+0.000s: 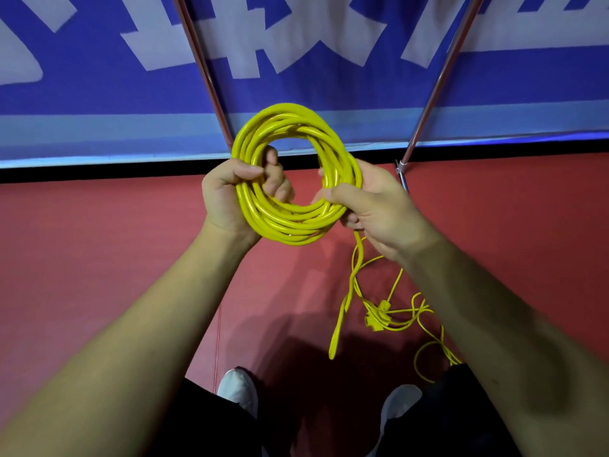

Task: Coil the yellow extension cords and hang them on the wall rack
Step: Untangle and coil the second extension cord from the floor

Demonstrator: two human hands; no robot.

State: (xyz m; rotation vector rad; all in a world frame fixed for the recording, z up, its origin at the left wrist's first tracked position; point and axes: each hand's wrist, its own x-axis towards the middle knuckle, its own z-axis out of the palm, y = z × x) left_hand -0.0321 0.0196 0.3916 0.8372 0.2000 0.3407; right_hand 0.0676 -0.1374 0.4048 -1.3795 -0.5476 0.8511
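Observation:
A yellow extension cord wound into a round coil [286, 127] is held up in front of me. My left hand [227, 196] grips the coil's left side, fingers curled through the ring. My right hand [379, 212] grips the lower right side of the coil. From under the right hand a loose tail [344, 305] of the same cord hangs down toward the floor. More yellow cord with a plug block [382, 313] lies tangled on the red floor below my right forearm. No wall rack is in view.
A blue banner with white lettering [99, 77] covers the wall ahead. Two metal poles [204, 70] [438, 84] slant down in front of it to the floor. My white shoes [239, 387] stand on the red floor [82, 242].

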